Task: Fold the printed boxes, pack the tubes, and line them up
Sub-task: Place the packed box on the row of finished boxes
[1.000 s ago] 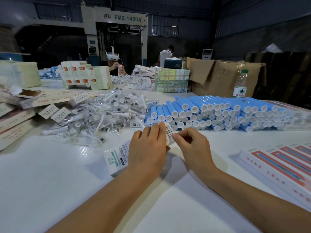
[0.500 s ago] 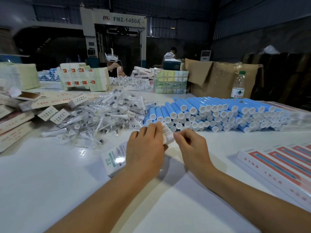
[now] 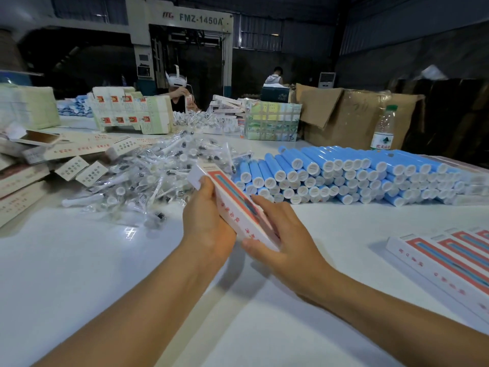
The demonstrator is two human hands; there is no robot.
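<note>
I have the printed box (image 3: 238, 207) lifted off the counter (image 3: 92, 260), tilted with its far end up and its near end low, between both hands. My left hand (image 3: 209, 218) grips its left edge, thumb curled over the upper end; my right hand (image 3: 285, 231) cups the lower right side, thumb under the near corner and fingers laid along the printed face. Whether the end flaps are tucked I cannot tell from here.

The risk I see is in the grip itself — thin glossy card, long and flat, held at the edges only. Squeeze too hard and the panel may buckle or crease along the red stripe; hold too loosely and the slick surface may slide out toward the counter. If an end is open, a tube inside could slip out of the low end while the box is tilted like this.

Setting it down carries its own hazard: the row of finished boxes (image 3: 444, 260) lies to my right, edge to edge, and a careless nudge would skew the line.

Beyond my hands, the blue tubes (image 3: 344, 176) are smooth cylinders with white round caps, stacked in a low bank that could roll if bumped. Left of them lies a loose heap of toothbrush heads (image 3: 148, 181) in crinkly clear wrappers, and flat unfolded cartons (image 3: 23, 186) lie at the far left.
</note>
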